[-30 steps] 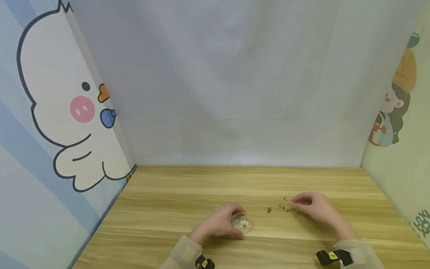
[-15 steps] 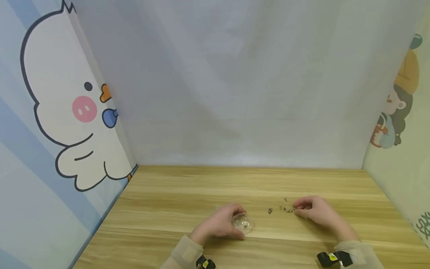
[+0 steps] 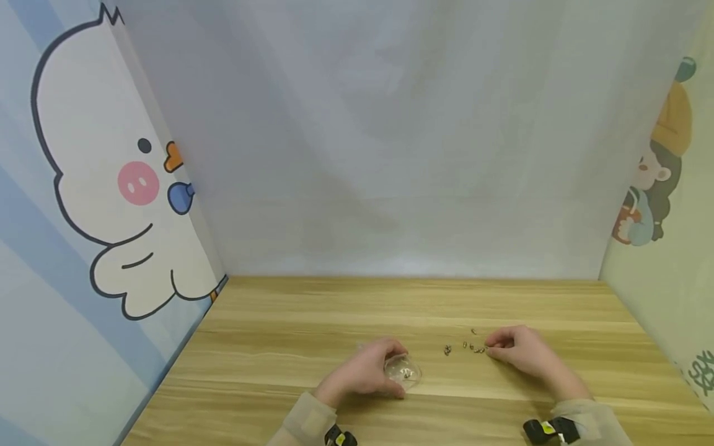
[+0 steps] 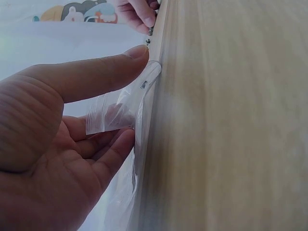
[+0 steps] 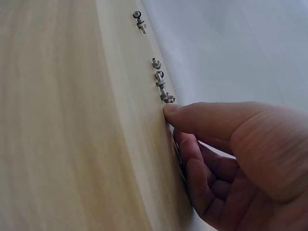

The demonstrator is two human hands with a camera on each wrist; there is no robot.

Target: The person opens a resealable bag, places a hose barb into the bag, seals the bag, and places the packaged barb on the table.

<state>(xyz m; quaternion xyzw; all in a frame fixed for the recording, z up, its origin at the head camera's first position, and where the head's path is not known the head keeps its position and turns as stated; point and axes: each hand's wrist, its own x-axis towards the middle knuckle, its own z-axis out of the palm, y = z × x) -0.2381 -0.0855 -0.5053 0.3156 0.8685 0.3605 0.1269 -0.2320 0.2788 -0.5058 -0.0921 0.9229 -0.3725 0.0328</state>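
My left hand [image 3: 368, 368] grips a clear zip-top plastic bag [image 3: 409, 367], with the thumb on one side and curled fingers on the other. A small metal piece [image 4: 144, 84] shows inside the bag. On the wood table [image 3: 290, 310], my right hand [image 3: 521, 353] has thumb and fingertips drawn together on a small metal screw at the right end of a loose row of similar screws [image 3: 478, 350]. In the right wrist view the thumb hides most of what the fingertips pinch, and several screws [image 5: 160, 79] lie just beyond them.
A small cluster of screws [image 3: 447, 350] lies between the hands, and a single screw [image 3: 473, 331] sits farther back. A pale sheet [image 3: 413, 155] rises behind the table, with printed side panels [image 3: 111, 186] at left and right.
The right thumb and fingertips have lowered and come together at the end screw of the row. The left hand with the bag has stayed in place.
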